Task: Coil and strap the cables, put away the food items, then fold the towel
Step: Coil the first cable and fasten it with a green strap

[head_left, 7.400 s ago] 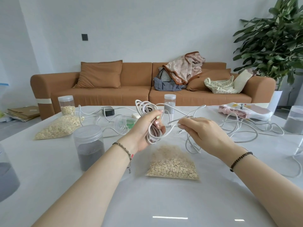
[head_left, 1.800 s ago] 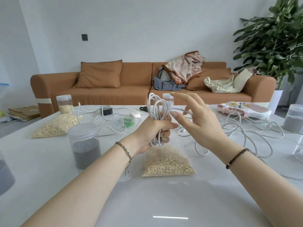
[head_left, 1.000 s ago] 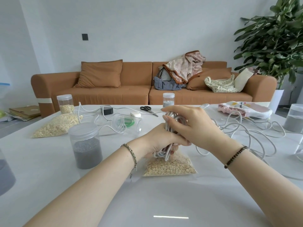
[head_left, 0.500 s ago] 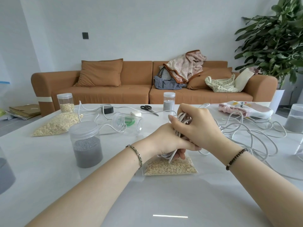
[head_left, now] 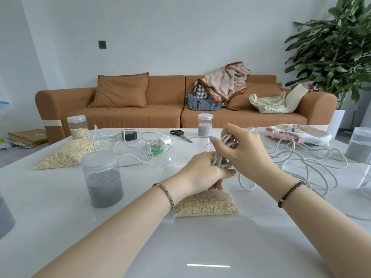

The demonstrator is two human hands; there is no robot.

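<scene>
A coil of white cable (head_left: 220,157) is held low over the table's middle. My left hand (head_left: 200,173) grips the coil's lower end. My right hand (head_left: 241,151) is curled round its upper loops from above. The rest of the white cable (head_left: 313,163) trails in loose loops across the table to the right. A clear bag of oats (head_left: 206,204) lies flat just under my hands. A second oat bag (head_left: 68,152) lies at the left. The pink and white towel (head_left: 297,135) sits bunched at the back right.
A lidded jar of grey grains (head_left: 103,179) stands left of my hands. A clear jar with green bands (head_left: 154,150) lies on its side. An oat jar (head_left: 77,127), a small grey-filled jar (head_left: 204,125), scissors (head_left: 179,133), a black adapter (head_left: 129,135) and a right-edge jar (head_left: 359,145) ring the table.
Earlier my right hand was feeding cable onto the coil held up in my left hand. Now the coil has come down toward the oat bag and both hands clasp it.
</scene>
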